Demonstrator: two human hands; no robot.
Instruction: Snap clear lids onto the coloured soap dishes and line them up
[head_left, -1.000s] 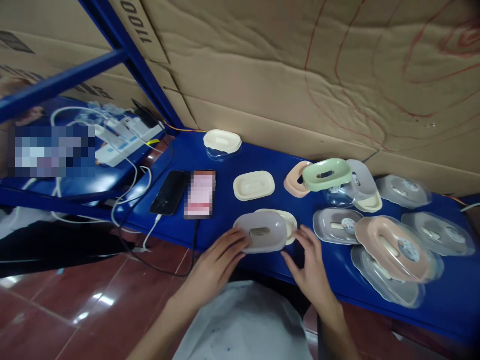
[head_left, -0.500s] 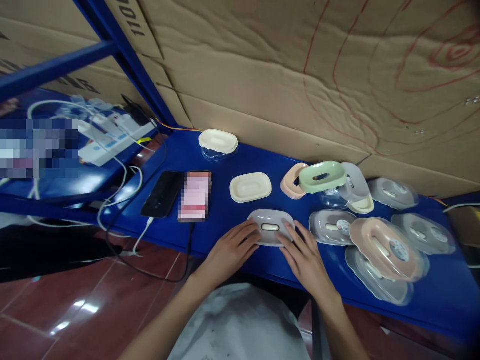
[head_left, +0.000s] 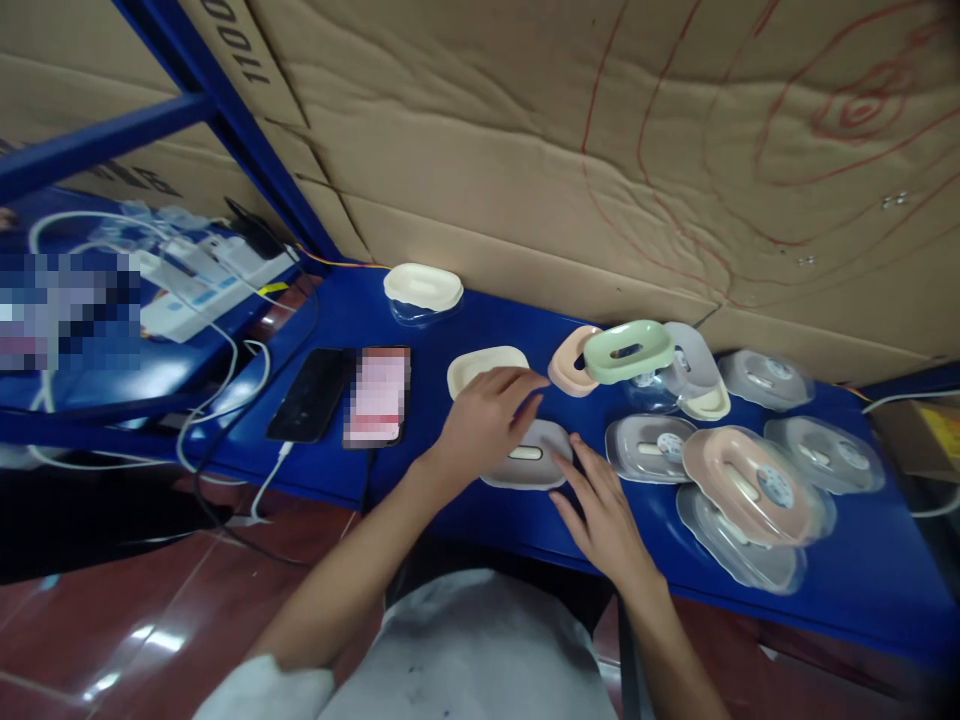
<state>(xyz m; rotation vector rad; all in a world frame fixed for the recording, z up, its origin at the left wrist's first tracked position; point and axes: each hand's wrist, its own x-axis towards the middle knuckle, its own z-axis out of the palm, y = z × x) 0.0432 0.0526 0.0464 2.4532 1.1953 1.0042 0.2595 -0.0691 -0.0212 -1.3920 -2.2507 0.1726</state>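
Note:
A grey soap dish [head_left: 534,462] with a cream slot in its top lies at the front edge of the blue shelf [head_left: 420,330]. My right hand [head_left: 600,505] rests with spread fingers against the dish's right end. My left hand [head_left: 487,415] hovers over the dish's left part, fingers curved and reaching toward a cream soap dish tray [head_left: 472,364] just behind it; nothing shows in its grasp.
Two phones [head_left: 309,394] [head_left: 377,394] lie at the left with cables. Another cream dish [head_left: 422,287] sits at the back. Pink [head_left: 568,362], green [head_left: 628,350] and several clear-lidded dishes [head_left: 750,480] crowd the right. Cardboard [head_left: 600,150] walls the back.
The grey dish was set down flat over the cream piece. My left hand has since lifted off it and moved back toward the cream tray. The right hand stays at the dish's right end.

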